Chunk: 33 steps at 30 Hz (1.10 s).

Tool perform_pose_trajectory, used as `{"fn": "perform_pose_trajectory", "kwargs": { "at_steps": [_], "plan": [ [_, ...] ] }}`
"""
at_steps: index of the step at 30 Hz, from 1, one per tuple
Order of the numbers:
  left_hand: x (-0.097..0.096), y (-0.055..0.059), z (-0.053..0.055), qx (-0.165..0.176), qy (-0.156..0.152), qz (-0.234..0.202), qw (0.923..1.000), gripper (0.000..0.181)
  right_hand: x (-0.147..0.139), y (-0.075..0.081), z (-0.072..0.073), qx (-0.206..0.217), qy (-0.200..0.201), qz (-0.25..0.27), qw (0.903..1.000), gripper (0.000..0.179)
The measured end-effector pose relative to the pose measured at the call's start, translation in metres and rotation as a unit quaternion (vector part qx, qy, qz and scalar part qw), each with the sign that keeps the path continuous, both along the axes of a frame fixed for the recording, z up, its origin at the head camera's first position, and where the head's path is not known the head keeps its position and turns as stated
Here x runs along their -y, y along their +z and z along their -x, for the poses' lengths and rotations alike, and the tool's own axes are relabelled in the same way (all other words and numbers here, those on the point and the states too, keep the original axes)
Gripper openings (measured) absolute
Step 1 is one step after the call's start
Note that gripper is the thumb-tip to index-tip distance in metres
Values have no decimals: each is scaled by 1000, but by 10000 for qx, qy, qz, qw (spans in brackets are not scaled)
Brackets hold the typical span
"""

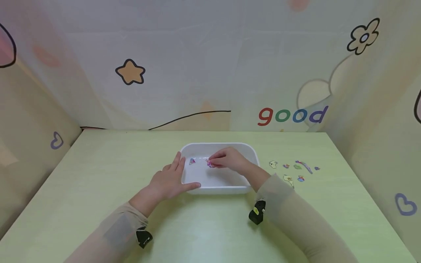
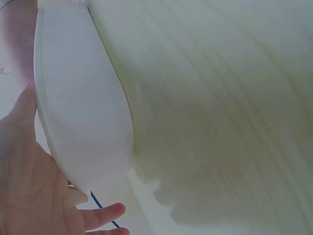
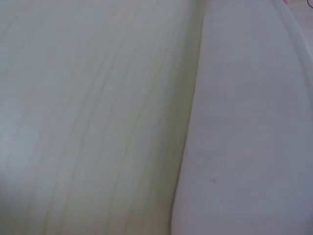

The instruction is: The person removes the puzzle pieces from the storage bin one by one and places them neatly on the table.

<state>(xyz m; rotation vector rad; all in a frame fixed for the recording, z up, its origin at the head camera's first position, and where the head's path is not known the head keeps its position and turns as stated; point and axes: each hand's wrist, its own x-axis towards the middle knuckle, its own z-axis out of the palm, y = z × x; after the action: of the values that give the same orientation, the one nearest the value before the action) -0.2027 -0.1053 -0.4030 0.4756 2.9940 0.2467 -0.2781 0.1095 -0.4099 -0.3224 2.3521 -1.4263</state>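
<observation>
A white rectangular tray [image 1: 230, 190] stands on the table. My left hand [image 1: 168, 180] rests against its left end, fingers straight along the side and thumb over the front rim. In the left wrist view, that hand [image 2: 34, 181] touches the tray's rim [image 2: 85, 98]. Over the inside of the tray, my right hand [image 1: 230, 160] pinches a small pink and purple sticker-like piece [image 1: 209, 164] between thumb and fingertips. Another small colourful piece [image 1: 192, 161] lies at the left inside the tray. The right wrist view catches only the tray's outer wall [image 3: 244, 122] and the tabletop.
Right of the tray, several small flat cut-out pieces lie scattered, among them a long purple strip [image 1: 304, 167], a green leaf shape [image 1: 297, 167] and a pale yellow shape [image 1: 288, 179]. A printed cloth [image 1: 197, 65] hangs behind the table [image 1: 115, 160].
</observation>
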Motion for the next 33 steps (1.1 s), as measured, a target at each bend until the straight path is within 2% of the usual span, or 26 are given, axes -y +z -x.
{"fn": "perform_pose_trajectory", "kwargs": {
  "at_steps": [5, 13, 26, 33],
  "plan": [
    [1, 0, -1, 23, 12, -42, 10000, 106, -16, 8, -6, 159, -81, 224, 9996, 20],
    [2, 0, -1, 1, -22, -151, 9999, 106, -39, 19, -10, 502, -491, 520, 9962, 24],
    [-1, 0, 2, -53, -33, -205, 9998, 106, -81, 34, -23, 332, -707, 277, 9966, 35],
    [0, -1, 1, -4, -56, -201, 9998, 107, -100, 32, -30, 345, -792, 411, 9954, 35]
  ]
}}
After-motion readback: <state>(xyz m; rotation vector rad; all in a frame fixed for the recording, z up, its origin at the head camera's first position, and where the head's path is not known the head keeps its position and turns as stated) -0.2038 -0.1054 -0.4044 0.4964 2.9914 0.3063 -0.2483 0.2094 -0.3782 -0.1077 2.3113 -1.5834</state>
